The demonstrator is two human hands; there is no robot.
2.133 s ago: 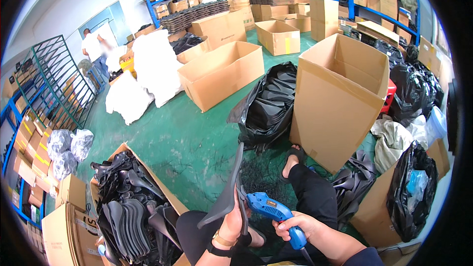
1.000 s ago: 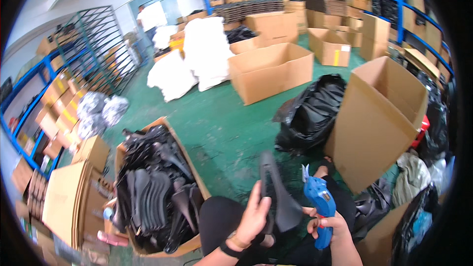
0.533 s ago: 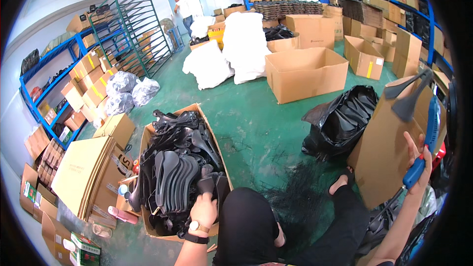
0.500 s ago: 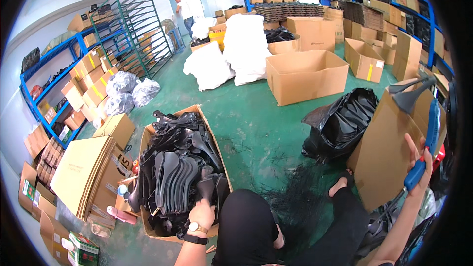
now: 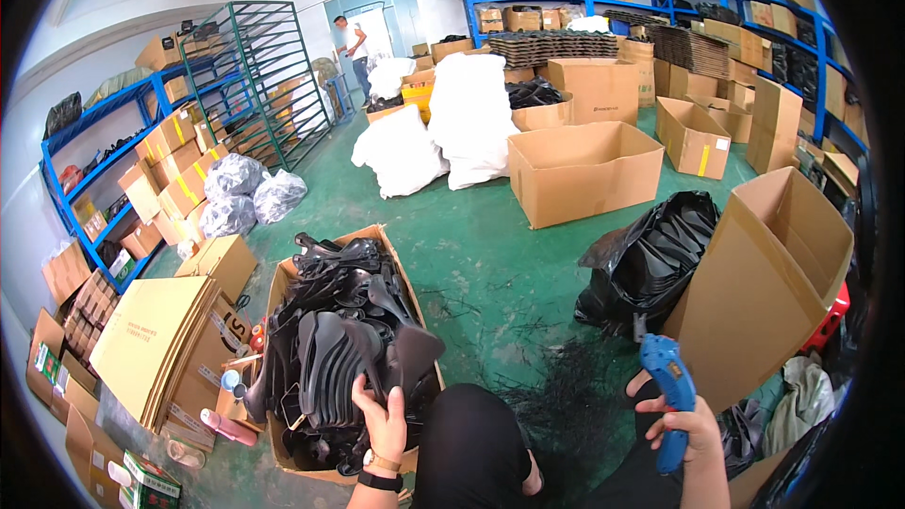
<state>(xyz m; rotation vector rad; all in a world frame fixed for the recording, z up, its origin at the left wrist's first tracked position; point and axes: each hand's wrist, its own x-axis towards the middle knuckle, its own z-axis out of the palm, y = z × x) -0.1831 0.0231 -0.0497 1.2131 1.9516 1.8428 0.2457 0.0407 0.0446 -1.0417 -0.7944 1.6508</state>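
A long carton (image 5: 411,294) full of black plastic saddle-shaped shells stands at my left knee, with a row of them nested together (image 5: 335,368). Over its near right side, my left hand (image 5: 382,429) grips one black saddle shell (image 5: 415,355) by its narrow end, the wide end pointing up and away. My right hand (image 5: 693,429) is wrapped round the handle of a blue hand tool (image 5: 667,372) with a short metal tip pointing up. The tool is above my right leg, apart from the shell.
At right stand a tall open carton (image 5: 754,292) and a black plastic bag (image 5: 650,259). Black shavings (image 5: 575,396) litter the green floor. Flattened cartons (image 5: 151,339) and a pink bottle (image 5: 228,427) are at left. Farther off are an open carton (image 5: 584,179), white sacks (image 5: 476,123) and a person (image 5: 356,52).
My right hand has brought the blue tool inward and down from the far right. A shell in the air over the tall carton is out of sight. My left hand has lifted a shell slightly.
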